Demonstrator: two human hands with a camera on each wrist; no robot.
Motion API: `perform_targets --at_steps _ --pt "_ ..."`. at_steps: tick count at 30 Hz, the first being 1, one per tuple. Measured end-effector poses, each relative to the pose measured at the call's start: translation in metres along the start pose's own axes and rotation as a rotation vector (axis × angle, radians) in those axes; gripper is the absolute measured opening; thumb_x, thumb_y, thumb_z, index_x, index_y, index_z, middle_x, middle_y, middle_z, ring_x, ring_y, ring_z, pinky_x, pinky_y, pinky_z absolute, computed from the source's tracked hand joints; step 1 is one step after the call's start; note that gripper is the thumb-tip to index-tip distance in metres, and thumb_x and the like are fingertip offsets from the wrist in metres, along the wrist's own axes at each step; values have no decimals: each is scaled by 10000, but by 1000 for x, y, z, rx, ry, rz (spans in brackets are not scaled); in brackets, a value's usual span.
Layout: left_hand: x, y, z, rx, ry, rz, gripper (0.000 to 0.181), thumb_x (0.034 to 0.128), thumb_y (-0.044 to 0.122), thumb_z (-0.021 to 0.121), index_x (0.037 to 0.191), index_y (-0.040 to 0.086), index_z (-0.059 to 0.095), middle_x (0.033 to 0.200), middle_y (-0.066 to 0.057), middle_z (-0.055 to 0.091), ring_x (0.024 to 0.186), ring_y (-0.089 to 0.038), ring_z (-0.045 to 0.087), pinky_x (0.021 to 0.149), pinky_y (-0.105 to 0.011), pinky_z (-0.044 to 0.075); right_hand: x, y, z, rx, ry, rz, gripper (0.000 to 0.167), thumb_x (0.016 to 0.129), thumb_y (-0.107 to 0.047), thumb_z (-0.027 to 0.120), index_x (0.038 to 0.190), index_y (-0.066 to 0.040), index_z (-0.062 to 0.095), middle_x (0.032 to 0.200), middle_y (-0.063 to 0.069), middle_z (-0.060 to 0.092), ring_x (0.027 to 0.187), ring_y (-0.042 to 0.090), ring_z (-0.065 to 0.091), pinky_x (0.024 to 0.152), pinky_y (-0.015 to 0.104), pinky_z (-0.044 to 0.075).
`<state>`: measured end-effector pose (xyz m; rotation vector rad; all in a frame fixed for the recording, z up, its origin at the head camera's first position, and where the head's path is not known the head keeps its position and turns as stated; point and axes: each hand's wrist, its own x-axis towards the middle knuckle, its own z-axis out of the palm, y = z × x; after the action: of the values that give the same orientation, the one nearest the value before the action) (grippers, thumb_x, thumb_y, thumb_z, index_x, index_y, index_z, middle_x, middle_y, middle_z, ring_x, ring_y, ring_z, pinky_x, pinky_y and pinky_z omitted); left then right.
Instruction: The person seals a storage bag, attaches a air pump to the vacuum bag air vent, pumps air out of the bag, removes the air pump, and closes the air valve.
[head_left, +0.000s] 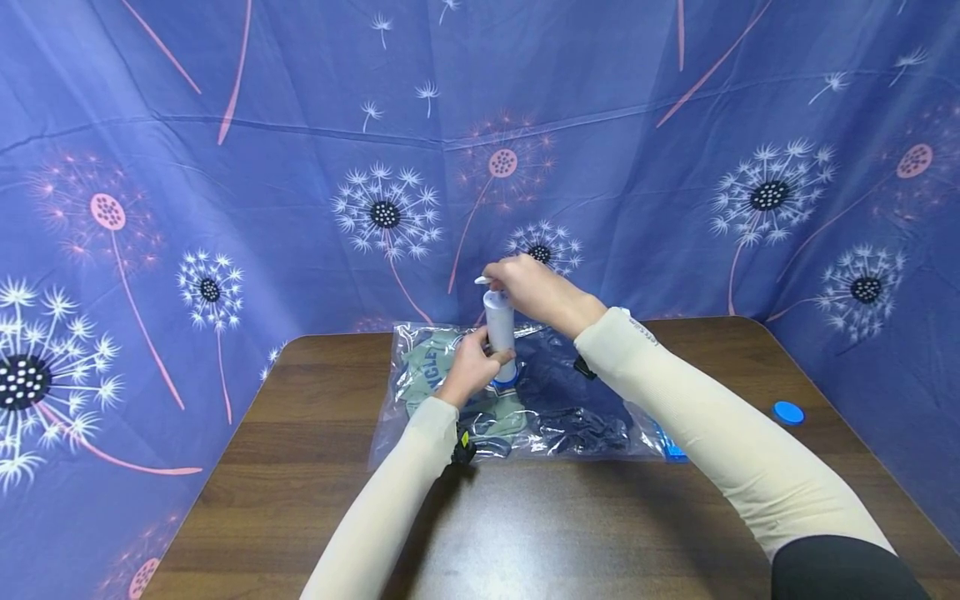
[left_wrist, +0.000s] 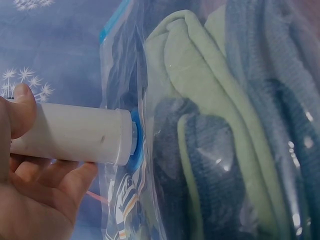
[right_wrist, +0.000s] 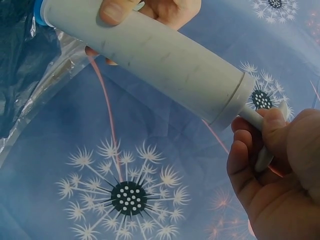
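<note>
Seemingly a pumping step — one hand pump [head_left: 500, 333], one clear storage bag [head_left: 386, 421].
Head: the pump stands on the bag, left hand [head_left: 476, 367] curled round its barrel [head_left: 499, 319], right hand [head_left: 534, 288] at its top; one round blue cap [head_left: 788, 412] lies on the table [head_left: 300, 500]. Left wrist: the pump's end meets one blue valve [left_wrist: 135, 164]. Right wrist: the right hand pinches one handle [right_wrist: 264, 160] — the next stroke likely calls for a steady barrel.

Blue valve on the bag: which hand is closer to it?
Left. The left hand grips the white pump just above the blue valve; the right hand holds the handle at the far end.
</note>
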<state>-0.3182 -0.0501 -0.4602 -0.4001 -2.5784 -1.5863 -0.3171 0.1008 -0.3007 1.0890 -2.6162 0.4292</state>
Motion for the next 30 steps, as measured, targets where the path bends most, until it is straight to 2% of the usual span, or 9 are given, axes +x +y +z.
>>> perform_targets --at_steps 11,20,30 --pt "-2 1 -1 -16 -20 -1 425 930 151 764 1321 49 631 1283 -170 689 1178 -328 683 972 -457 590 -4 -1 0 -13 44 -38 270 899 131 678 1144 21 702 1051 171 750 985 296 739 870 352 623" --pt "-1 2 0 17 -6 -3 415 924 153 772 1301 40 640 1260 -172 701 1141 -323 699 950 -443 599 -4 0 -1 -8 49 -46 257 882 125 703 1112 10 703 1037 157 755 975 290 739 870 355 620" --pt "-3 6 -1 10 -17 -22 417 933 141 764 1316 44 631 1281 -170 692 1164 -324 693 965 -442 594 1 0 -9 35 -38 11 213 968 84 620 1143 18 722 1068 178 764 971 289 754 786 337 635"
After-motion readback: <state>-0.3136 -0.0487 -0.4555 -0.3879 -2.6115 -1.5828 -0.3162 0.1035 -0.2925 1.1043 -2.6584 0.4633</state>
